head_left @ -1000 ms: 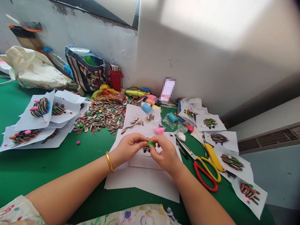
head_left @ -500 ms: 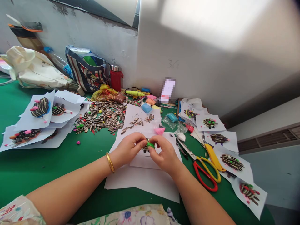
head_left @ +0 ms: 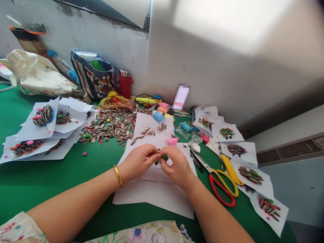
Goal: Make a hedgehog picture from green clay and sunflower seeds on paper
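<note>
In the middle, my left hand (head_left: pixel 139 161) and my right hand (head_left: pixel 178 167) meet at the fingertips. A small lump of green modelling clay (head_left: pixel 165 157) shows between my right thumb and forefinger. My left thumb and forefinger pinch at its left edge, and the fingers partly cover it. Just behind the clay, striped sunflower seeds stuck on white paper are mostly hidden by my hands. White paper sheets (head_left: pixel 157 192) lie stacked beneath. A pink clay lump (head_left: pixel 172 140) rests on the paper beyond my right hand.
Loose sunflower seeds (head_left: pixel 111 123) are heaped at the back left. Scissors (head_left: pixel 215 172) with red and yellow handles and a yellow utility knife (head_left: pixel 231 168) lie to the right. Seed pictures (head_left: pixel 250 175) line both sides. A red bottle (head_left: pixel 125 84) stands by the wall.
My fingers have closed further over the green clay, so less of it shows. My left fingertips have moved slightly right, against the right ones. Nothing else has visibly shifted.
</note>
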{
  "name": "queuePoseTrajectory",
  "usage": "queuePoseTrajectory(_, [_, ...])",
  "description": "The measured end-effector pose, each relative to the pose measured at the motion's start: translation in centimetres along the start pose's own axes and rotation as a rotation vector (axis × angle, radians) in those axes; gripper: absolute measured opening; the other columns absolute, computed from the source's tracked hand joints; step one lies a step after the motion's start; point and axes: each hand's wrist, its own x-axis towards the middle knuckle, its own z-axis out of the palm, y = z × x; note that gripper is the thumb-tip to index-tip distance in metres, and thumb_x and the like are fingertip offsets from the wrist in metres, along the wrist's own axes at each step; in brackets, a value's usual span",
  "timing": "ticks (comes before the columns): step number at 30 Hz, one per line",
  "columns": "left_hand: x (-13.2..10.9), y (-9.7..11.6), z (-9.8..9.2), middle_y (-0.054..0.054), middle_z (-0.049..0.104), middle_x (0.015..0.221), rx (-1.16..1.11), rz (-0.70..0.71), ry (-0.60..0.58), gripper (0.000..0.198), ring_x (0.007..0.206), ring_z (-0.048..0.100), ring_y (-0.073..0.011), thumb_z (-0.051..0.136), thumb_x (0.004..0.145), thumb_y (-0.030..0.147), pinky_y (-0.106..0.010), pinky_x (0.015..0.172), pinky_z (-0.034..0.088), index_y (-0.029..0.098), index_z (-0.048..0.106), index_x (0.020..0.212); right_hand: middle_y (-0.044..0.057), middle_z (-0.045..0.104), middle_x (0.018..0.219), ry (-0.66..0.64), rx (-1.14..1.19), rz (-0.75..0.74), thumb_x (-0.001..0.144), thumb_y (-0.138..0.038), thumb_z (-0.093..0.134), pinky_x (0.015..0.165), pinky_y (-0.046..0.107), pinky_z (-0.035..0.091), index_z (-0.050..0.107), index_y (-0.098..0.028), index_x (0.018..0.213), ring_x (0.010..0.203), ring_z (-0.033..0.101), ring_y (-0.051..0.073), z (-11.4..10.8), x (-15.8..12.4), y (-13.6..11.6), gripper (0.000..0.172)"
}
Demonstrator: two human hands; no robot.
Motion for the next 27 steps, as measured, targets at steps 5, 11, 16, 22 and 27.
queuePoseTrajectory(5, [0.08, -0.26, 0.11, -0.003, 0.065, 0.082, -0.061, 0.022, -0.043, 0.018, 0.077, 0.056, -0.0185, 0.053, 0.090, 0.030, -0.029, 0.069, 0.041, 0.021, 0.067, 0.084, 0.006, 0.063, 0.097, 0.014, -0.044, -0.013, 0.083, -0.012, 0.055, 0.083, 0.036, 0.050, 0.060, -0.024, 0.103, 0.095, 0.058, 0.021, -0.05, -0.05, 0.02, 0.024])
queuePoseTrajectory(11, [0.08, -0.48, 0.26, -0.003, 0.065, 0.080, -0.010, 0.005, -0.034, 0.019, 0.076, 0.056, -0.0179, 0.054, 0.090, 0.031, -0.028, 0.069, 0.040, 0.020, 0.065, 0.080, 0.005, 0.064, 0.089, 0.020, -0.148, -0.021, 0.083, -0.014, 0.058, 0.077, 0.036, 0.047, 0.063, -0.023, 0.097, 0.088, 0.057, 0.021, -0.06, -0.07, 0.02, 0.017])
queuePoseTrajectory(16, [0.04, -0.45, 0.33, -0.002, 0.065, 0.079, 0.008, 0.023, -0.021, 0.018, 0.075, 0.057, -0.0170, 0.055, 0.089, 0.031, -0.028, 0.068, 0.041, 0.020, 0.065, 0.079, 0.005, 0.062, 0.085, 0.023, -0.178, -0.015, 0.080, -0.012, 0.057, 0.075, 0.035, 0.046, 0.061, -0.022, 0.088, 0.085, 0.056, 0.020, -0.07, -0.05, -0.11, 0.014])
queuePoseTrajectory(22, [-0.03, -0.35, 0.26, -0.002, 0.066, 0.080, -0.033, 0.040, -0.037, 0.013, 0.076, 0.058, -0.0162, 0.058, 0.087, 0.027, -0.027, 0.069, 0.043, 0.020, 0.067, 0.082, 0.004, 0.058, 0.084, 0.036, -0.160, -0.022, 0.079, -0.011, 0.055, 0.071, 0.032, 0.045, 0.060, -0.022, 0.086, 0.082, 0.054, 0.019, -0.15, -0.17, -0.12, 0.014])
queuePoseTrajectory(27, [-0.14, 0.02, 0.16, -0.002, 0.065, 0.078, -0.054, 0.047, -0.030, 0.012, 0.073, 0.057, -0.0152, 0.057, 0.085, 0.025, -0.027, 0.066, 0.045, 0.019, 0.066, 0.081, 0.003, 0.056, 0.084, 0.007, -0.070, -0.013, 0.077, -0.008, 0.053, 0.070, 0.031, 0.044, 0.059, -0.021, 0.085, 0.081, 0.052, 0.018, -0.21, -0.20, -0.01, 0.016])
